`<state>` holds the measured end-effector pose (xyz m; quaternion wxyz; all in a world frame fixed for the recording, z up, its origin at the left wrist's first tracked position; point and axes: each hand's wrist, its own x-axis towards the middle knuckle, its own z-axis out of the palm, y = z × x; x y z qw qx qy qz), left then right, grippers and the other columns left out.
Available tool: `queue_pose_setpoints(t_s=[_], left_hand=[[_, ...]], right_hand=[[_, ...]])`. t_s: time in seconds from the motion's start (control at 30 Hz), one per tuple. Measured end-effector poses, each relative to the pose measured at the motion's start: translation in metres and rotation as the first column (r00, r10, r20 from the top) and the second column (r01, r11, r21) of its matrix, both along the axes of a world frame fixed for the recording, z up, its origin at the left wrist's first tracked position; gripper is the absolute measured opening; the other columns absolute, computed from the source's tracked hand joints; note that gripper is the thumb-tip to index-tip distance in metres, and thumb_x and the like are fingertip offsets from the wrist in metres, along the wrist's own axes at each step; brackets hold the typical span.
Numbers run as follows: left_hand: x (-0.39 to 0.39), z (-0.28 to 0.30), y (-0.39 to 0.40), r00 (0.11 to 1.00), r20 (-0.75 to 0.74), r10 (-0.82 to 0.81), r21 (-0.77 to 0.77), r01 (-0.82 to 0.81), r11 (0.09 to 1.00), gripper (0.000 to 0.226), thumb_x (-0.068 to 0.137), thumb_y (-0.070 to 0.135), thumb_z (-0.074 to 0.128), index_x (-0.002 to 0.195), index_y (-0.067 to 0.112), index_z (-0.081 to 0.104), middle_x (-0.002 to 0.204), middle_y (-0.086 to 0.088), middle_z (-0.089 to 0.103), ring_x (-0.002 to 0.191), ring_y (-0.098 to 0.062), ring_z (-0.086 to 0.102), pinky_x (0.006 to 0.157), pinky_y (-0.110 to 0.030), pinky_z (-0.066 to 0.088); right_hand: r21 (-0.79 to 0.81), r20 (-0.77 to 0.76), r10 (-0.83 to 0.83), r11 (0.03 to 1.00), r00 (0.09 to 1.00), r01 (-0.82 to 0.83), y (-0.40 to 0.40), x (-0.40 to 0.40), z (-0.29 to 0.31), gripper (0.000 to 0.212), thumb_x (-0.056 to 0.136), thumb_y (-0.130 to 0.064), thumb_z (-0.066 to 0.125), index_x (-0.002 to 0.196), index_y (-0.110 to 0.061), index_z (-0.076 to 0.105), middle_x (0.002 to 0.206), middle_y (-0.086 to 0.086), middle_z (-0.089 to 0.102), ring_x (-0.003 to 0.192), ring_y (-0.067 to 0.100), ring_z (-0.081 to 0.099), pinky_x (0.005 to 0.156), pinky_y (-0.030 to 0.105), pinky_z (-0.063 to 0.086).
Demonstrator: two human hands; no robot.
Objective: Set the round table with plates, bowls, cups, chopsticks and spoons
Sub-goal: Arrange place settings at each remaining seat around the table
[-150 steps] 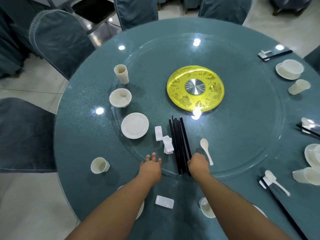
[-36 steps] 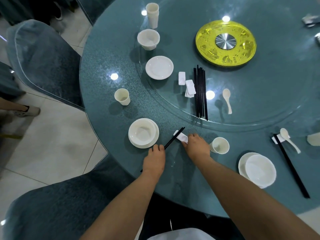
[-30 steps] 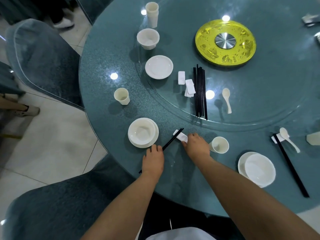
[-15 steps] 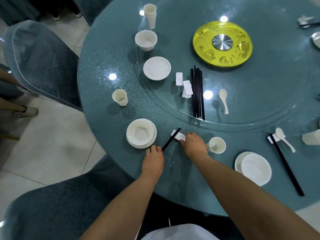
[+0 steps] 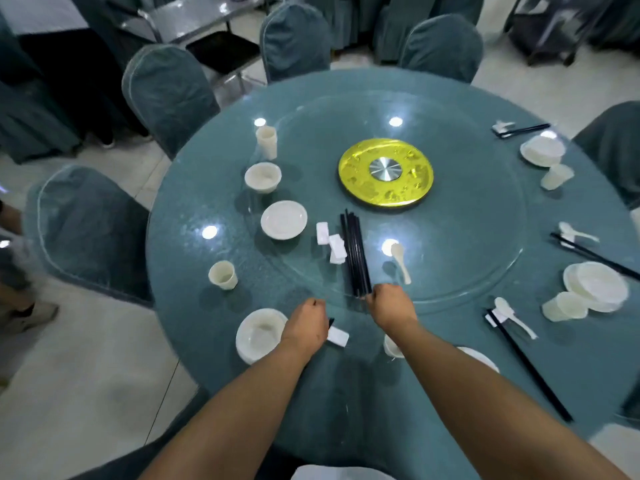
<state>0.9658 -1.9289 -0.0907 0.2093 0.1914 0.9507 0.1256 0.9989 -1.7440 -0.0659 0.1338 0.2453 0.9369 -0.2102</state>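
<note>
On the round teal table (image 5: 194, 209), my left hand (image 5: 306, 323) hovers with loosely curled fingers beside a white chopstick rest (image 5: 338, 336). A black chopstick tip (image 5: 331, 321) peeks out between them. A bowl on a plate (image 5: 261, 336) sits left of that hand, and a cup (image 5: 223, 275) stands farther out. My right hand (image 5: 389, 303) lies at the rim of the glass turntable (image 5: 467, 254), touching the near end of the black chopstick bundle (image 5: 355, 254), just below a white spoon (image 5: 401, 261). Its fingers are hidden behind the back of the hand.
The turntable also carries spare rests (image 5: 332, 242), a plate (image 5: 284, 220), a bowl (image 5: 262, 176), stacked cups (image 5: 266, 142) and a yellow centre disc (image 5: 386, 171). My right arm partly covers a cup (image 5: 391, 346). Laid settings line the right edge (image 5: 595, 287). Covered chairs (image 5: 93, 230) ring the table.
The view has tilted up. My right hand left the rest and moved forward to the chopstick bundle's near end. My left hand slid forward alongside the rest, covering the laid chopsticks.
</note>
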Motion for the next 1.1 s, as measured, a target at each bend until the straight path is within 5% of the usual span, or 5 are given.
queue_pose_setpoints(t_s=[0.47,1.1], left_hand=[[-0.059,0.023,0.1,0.974,0.039,-0.223,0.066,0.22,0.973,0.018,0.096,0.014,0.045,0.105,0.007,0.058,0.11,-0.01,0.055,0.099,-0.029,0.059,0.082,-0.036,0.047],[-0.122,-0.037,0.143,0.975,0.06,-0.213,0.188,0.199,0.962,0.021,0.098,0.019,0.045,0.11,0.011,0.059,0.114,-0.009,0.058,0.102,-0.027,0.057,0.086,-0.037,0.049]], right_hand=[[0.04,0.133,-0.227,0.974,0.965,0.223,0.095,0.002,0.015,0.027,0.094,-0.026,0.044,0.1,-0.008,0.063,0.109,0.015,0.064,0.099,0.035,0.063,0.081,0.037,0.05],[0.016,0.254,-0.277,0.959,0.927,0.282,0.129,-0.072,-0.052,0.029,0.095,-0.034,0.053,0.094,-0.007,0.065,0.097,0.014,0.063,0.088,0.036,0.063,0.068,0.033,0.045]])
